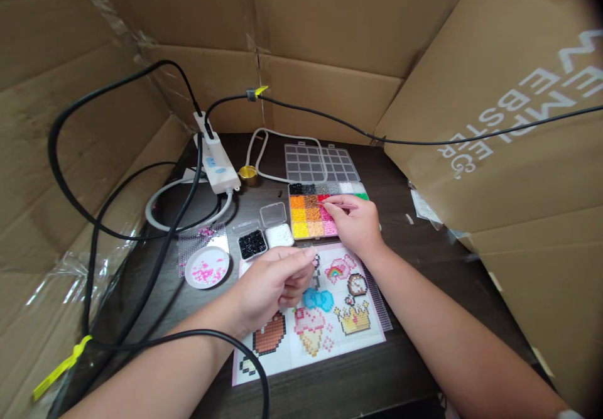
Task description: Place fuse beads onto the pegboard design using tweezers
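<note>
My right hand (358, 221) pinches a slim pink tool that looks like tweezers (346, 206). Its tip reaches over the brown and red compartments of a bead box (299, 229), sorted by colour. Curled fingers close my left hand (285, 274) above the pattern sheet (301, 369); whatever it may hold is too small or hidden to name. The sheet shows pixel pictures, among them an ice cream, a crown and a blue bow. Beside the left hand stand a small box of black beads (252, 243) and one of white beads (280, 235).
A white dish (190, 277) of pink beads lies at left on a pegboard (186, 249). Behind are a power strip (219, 161), a gold cup (248, 175) and the bead box's clear lid (306, 161). A black cable (207, 334) crosses my left forearm. Cardboard walls (330, 105) surround the table.
</note>
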Motion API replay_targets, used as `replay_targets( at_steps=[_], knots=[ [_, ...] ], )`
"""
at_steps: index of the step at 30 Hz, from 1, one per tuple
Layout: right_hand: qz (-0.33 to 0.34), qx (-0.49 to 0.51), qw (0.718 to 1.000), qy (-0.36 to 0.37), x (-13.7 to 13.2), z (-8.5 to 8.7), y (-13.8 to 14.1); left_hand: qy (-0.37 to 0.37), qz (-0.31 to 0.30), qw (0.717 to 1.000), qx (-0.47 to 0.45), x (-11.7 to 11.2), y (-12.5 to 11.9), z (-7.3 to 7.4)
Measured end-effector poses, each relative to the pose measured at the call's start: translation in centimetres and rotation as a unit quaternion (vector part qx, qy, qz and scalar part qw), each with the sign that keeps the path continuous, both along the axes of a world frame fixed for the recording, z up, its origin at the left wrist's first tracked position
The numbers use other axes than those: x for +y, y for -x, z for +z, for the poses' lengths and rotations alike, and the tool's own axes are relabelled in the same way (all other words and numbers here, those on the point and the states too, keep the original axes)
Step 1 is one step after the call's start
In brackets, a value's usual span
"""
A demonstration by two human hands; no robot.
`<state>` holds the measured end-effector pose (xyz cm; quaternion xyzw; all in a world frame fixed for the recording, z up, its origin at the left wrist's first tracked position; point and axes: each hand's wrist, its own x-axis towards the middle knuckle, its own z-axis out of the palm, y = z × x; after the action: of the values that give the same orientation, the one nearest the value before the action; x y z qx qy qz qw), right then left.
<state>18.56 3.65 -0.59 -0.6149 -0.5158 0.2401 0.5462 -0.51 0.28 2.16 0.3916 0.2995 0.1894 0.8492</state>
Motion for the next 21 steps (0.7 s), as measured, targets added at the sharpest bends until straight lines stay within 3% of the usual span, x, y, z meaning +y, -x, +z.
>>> replay_targets(
  at_steps=[21],
  knots=[
    [-0.021,0.007,1.000,-0.018,-0.33,0.44,0.10,0.018,0.047,0.999,-0.004,-0.09,-0.04,-0.28]
  ],
)
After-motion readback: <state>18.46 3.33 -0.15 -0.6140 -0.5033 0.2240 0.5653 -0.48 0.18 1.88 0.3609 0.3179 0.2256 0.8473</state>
